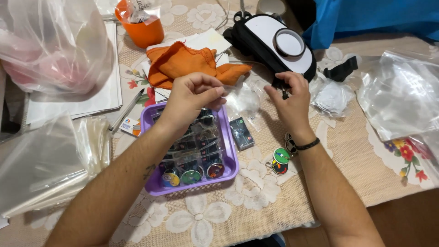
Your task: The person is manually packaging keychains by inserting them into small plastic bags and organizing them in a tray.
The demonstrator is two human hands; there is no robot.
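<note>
Basically purple tray (232, 161) w/ bagged keychains (191, 176); both hands' (194, 98) grip pinches clear bag (242, 98).

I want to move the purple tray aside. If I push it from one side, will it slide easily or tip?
The purple tray is low and wide, so it probably slides rather than tips. The lace tablecloth may drag or bunch. The packed keychains inside add some weight and could shift.
</note>
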